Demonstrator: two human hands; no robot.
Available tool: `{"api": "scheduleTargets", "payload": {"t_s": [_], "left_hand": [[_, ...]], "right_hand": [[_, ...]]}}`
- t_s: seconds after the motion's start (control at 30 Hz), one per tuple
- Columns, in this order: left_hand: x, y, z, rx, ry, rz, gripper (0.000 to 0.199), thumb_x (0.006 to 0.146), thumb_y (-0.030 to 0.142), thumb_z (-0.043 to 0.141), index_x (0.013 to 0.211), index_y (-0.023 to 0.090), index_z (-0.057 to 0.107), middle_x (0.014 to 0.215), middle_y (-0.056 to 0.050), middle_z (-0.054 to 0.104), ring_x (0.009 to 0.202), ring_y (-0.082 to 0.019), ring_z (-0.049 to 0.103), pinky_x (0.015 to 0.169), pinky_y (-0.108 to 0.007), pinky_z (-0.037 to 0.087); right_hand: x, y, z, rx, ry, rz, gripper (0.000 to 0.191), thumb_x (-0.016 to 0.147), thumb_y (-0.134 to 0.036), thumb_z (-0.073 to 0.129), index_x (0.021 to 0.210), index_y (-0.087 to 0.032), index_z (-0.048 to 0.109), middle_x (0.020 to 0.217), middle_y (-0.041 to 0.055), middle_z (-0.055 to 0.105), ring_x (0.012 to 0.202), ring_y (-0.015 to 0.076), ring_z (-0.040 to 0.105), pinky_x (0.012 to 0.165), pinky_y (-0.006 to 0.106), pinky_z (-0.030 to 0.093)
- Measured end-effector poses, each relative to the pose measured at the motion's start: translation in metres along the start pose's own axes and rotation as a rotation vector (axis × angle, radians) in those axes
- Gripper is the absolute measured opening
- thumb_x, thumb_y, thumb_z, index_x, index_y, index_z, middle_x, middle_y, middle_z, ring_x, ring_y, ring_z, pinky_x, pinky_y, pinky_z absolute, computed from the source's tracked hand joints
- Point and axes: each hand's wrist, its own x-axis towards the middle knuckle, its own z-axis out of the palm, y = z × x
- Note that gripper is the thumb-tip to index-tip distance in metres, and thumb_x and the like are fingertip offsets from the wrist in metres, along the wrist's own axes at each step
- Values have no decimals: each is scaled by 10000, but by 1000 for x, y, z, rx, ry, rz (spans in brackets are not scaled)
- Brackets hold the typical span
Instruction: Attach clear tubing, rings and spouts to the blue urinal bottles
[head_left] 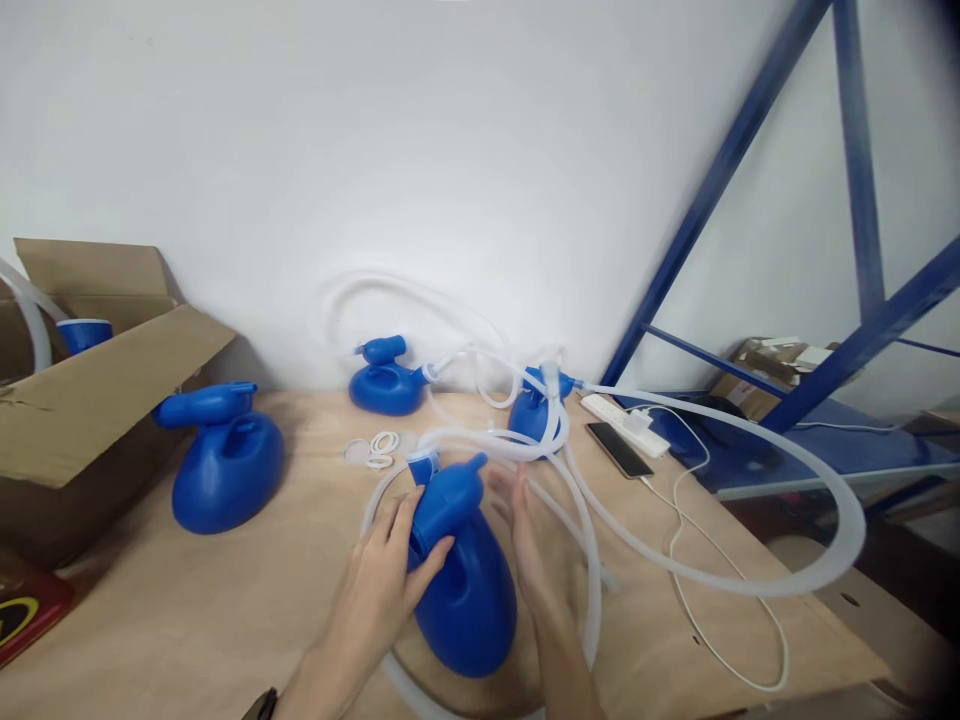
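A blue plastic urinal bottle (480, 610) stands tilted on the table in front of me, its small spout pointing up and to the right. My left hand (394, 545) is closed around the bottle's neck piece, with fingers over the top and thumb at the front. My right hand (529, 530) is just right of the bottle, blurred by motion. Its fingers look stretched upward and no object shows in them. A blue cap (424, 465) with a white rim sits behind the neck. A translucent hose (592, 560) loops around the bottle.
Other blue urinal bottles stand at left (229, 475), by the wall (386, 388) and behind right (529, 415). White rings (381, 450) lie on the wooden table (300, 610). A cardboard box (112, 400), phone (619, 450), power strip (626, 425) and blue shelf frame (720, 170) flank the area.
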Motion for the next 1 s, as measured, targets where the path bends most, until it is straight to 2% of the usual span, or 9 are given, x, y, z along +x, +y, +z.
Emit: {"api": "scheduleTargets", "payload": {"t_s": [0.1, 0.2, 0.27, 0.37, 0.47, 0.57, 0.7, 0.8, 1.0], "left_hand": [[-4, 6, -1, -115, -104, -2, 622, 1028, 563, 482, 1564, 247, 462, 1524, -136, 599, 1369, -366, 607, 1072, -576, 564], [7, 0, -12, -339, -264, -6, 549, 1093, 481, 346, 1613, 317, 409, 1652, -58, 456, 1493, -309, 480, 1159, -541, 505], [24, -13, -19, -469, -372, -29, 508, 1103, 465, 321, 1572, 351, 479, 1647, -28, 464, 1412, -290, 571, 1048, -471, 598], [60, -38, -22, -475, -436, -7, 484, 1087, 447, 399, 1532, 319, 539, 1454, -63, 672, 1105, -257, 743, 859, -393, 659], [90, -57, -12, -263, -339, 214, 429, 1075, 371, 449, 1464, 279, 607, 1304, -92, 743, 1105, -253, 733, 916, -394, 626], [106, -64, 3, 2, -241, 483, 410, 1049, 265, 512, 1441, 309, 623, 1482, -128, 612, 1306, -308, 619, 1055, -497, 547], [113, -64, 14, 153, -284, 721, 518, 1029, 149, 509, 1512, 335, 529, 1568, -125, 521, 1445, -312, 483, 1132, -526, 470], [122, -57, 12, 262, -308, 822, 432, 1047, 167, 501, 1456, 293, 561, 1432, -124, 604, 1299, -273, 584, 1045, -439, 511], [141, -40, 6, 498, -288, 1187, 222, 1055, 161, 484, 1151, 223, 675, 1026, -83, 702, 955, -228, 631, 805, -368, 493]], "right_hand": [[-23, 8, 5, -96, -64, 26, 895, 903, -719, 625, 1636, -288, 344, 1673, 74, 412, 1554, 300, 377, 1259, 498, 367], [-29, 6, 6, -257, -96, -86, 1046, 816, -609, 784, 1663, -268, 274, 1697, 99, 363, 1566, 314, 349, 1273, 516, 342], [-28, 6, 3, -329, -80, -119, 1030, 818, -588, 792, 1650, -242, 294, 1640, 134, 454, 1516, 334, 436, 1242, 543, 385], [-24, 11, -3, -347, -72, -129, 898, 865, -601, 743, 1591, -220, 376, 1526, 149, 582, 1423, 333, 552, 1184, 525, 462], [-23, 17, -8, -348, -67, -147, 823, 885, -605, 714, 1552, -218, 424, 1452, 144, 643, 1362, 326, 609, 1139, 497, 510], [-23, 15, -11, -403, -63, -155, 850, 832, -593, 765, 1525, -199, 472, 1431, 162, 653, 1340, 359, 623, 1110, 522, 532], [-20, 5, -13, -471, -138, -166, 1044, 711, -515, 880, 1583, -220, 387, 1481, 159, 612, 1381, 374, 585, 1135, 546, 507], [-17, -1, -15, -500, -201, -177, 1048, 692, -419, 886, 1585, -228, 372, 1493, 155, 599, 1409, 369, 559, 1162, 553, 478], [-15, -3, -22, -488, -257, -229, 584, 727, -248, 721, 1300, -205, 617, 1266, 135, 731, 1249, 354, 676, 1083, 535, 541]]}}
